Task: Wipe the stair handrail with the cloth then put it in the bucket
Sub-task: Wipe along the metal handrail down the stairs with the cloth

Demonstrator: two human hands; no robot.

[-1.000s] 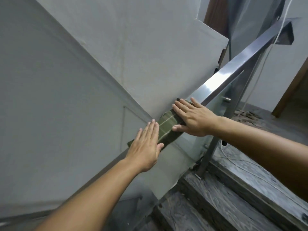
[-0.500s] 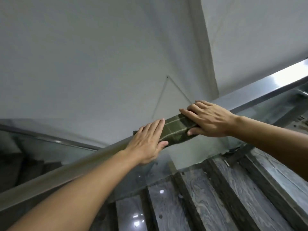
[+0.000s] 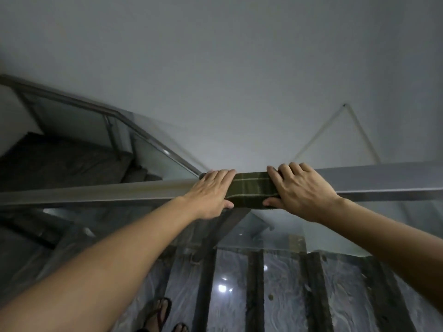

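A dark green checked cloth (image 3: pixel 251 190) is draped over the flat metal handrail (image 3: pixel 96 191), which runs across the middle of the view. My left hand (image 3: pixel 211 195) lies flat on the cloth's left end, fingers over the rail top, thumb under the front edge. My right hand (image 3: pixel 304 190) presses the cloth's right end the same way, thumb against the cloth's lower edge. Only a short strip of cloth shows between the hands. No bucket is in view.
A glass panel (image 3: pixel 299 226) hangs below the rail. Grey marble stair treads (image 3: pixel 282 295) lie beneath, with my feet in sandals (image 3: pixel 160 312) on them. A second railing (image 3: pixel 143 137) descends at the left. A plain grey wall (image 3: pixel 239 68) fills the top.
The view has swung so the rail now runs level across the frame. Both hands with the cloth have slid along the rail toward its lower end, staying pressed on it.
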